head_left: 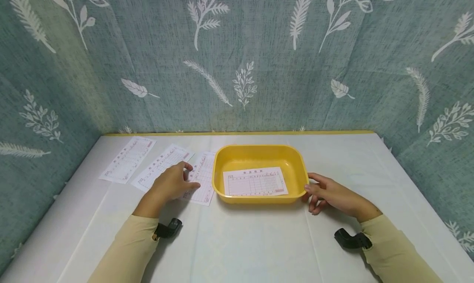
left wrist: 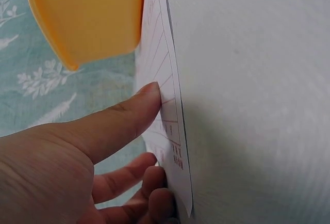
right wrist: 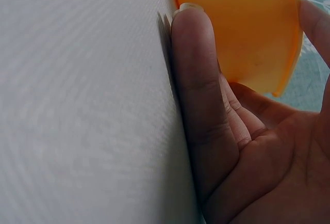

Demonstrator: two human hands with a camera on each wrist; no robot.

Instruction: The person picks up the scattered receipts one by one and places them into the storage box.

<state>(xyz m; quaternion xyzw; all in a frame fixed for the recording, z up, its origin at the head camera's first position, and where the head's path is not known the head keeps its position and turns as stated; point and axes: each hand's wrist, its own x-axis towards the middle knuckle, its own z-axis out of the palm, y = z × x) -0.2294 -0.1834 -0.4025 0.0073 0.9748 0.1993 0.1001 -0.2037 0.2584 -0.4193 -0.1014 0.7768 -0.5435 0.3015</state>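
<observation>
A yellow plastic basin [head_left: 259,152] stands on the table with one printed receipt [head_left: 255,182] lying flat inside. My left hand [head_left: 172,182] is over another receipt [head_left: 203,174] just left of the basin. Its thumb and fingers are spread apart, with the thumb touching the paper in the left wrist view. That sheet lies along the table. At the basin's right end is my right hand [head_left: 333,196]. Its thumb touches the rim, while its other fingers lie low beside the outer wall [right wrist: 252,33]; the contact of some fingertips is hidden.
Two more receipts lie farther left: one [head_left: 127,159] near the table's left edge, another [head_left: 161,168] partly covered by my left hand. A white cloth [head_left: 259,242] covers the table. Patterned fabric [head_left: 237,69] rises behind and at both sides. Each wrist carries a black camera mount [head_left: 168,228].
</observation>
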